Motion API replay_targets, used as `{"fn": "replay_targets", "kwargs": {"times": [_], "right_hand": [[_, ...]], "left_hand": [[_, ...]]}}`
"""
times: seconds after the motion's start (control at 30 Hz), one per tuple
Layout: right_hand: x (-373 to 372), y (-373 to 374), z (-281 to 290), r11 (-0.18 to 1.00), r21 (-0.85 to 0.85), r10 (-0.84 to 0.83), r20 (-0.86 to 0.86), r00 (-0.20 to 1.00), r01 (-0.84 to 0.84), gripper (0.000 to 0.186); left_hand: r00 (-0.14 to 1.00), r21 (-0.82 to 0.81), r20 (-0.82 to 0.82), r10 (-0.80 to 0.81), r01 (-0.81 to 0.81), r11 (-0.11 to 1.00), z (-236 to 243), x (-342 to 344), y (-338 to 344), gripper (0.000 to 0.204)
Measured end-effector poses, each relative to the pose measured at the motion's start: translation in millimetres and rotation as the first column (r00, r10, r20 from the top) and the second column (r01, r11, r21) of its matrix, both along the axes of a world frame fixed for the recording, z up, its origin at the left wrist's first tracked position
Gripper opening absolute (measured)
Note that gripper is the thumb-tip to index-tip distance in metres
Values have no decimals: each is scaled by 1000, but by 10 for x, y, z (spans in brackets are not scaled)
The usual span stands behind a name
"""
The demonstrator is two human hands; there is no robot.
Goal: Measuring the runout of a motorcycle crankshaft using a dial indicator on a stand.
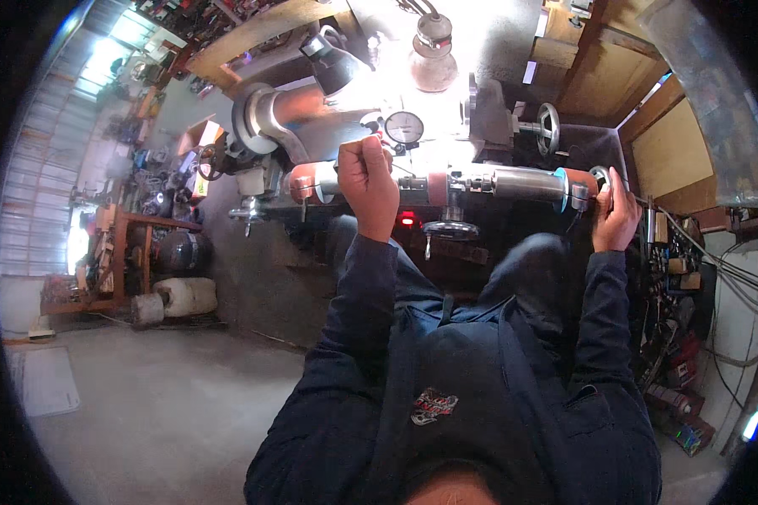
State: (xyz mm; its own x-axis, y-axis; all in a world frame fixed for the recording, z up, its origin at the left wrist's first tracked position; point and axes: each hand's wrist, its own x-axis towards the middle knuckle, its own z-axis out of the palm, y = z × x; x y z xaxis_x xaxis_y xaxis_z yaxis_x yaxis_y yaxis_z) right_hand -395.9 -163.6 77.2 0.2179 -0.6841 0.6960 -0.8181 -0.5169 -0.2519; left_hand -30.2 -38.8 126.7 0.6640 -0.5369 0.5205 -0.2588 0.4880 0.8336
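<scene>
Head view — cylinder point(526, 185) lies left-right, left fingers point(374, 158) balled, right fingers point(617, 187) bent on handwheel point(599, 174) — grips unclear.

White dial gauge point(404, 128), rightmost silver handwheel point(599, 172)

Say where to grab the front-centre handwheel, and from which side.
Likely best by its small crank handle, with the grip coming from the wearer's side: the handle juts out that way from the left part of the handwheel, whose rim shows nearly edge-on.
</scene>
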Motion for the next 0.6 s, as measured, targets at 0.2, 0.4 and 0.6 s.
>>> {"fn": "replay_targets", "kwargs": {"times": [0.2,0.4,0.6], "right_hand": [[0,5,10,1000,9,-1,7,1000,1,34],[1,4,4,1000,1,-7,5,1000,7,34],[-16,5,7,1000,7,3,-13,1000,-3,34]], "left_hand": [[965,137,233,121,-156,978,198,-96,45,15],[762,196,612,211,-405,893,356,-124,24,14],[892,307,450,43,-200,930,422,-166,36,14]]}}
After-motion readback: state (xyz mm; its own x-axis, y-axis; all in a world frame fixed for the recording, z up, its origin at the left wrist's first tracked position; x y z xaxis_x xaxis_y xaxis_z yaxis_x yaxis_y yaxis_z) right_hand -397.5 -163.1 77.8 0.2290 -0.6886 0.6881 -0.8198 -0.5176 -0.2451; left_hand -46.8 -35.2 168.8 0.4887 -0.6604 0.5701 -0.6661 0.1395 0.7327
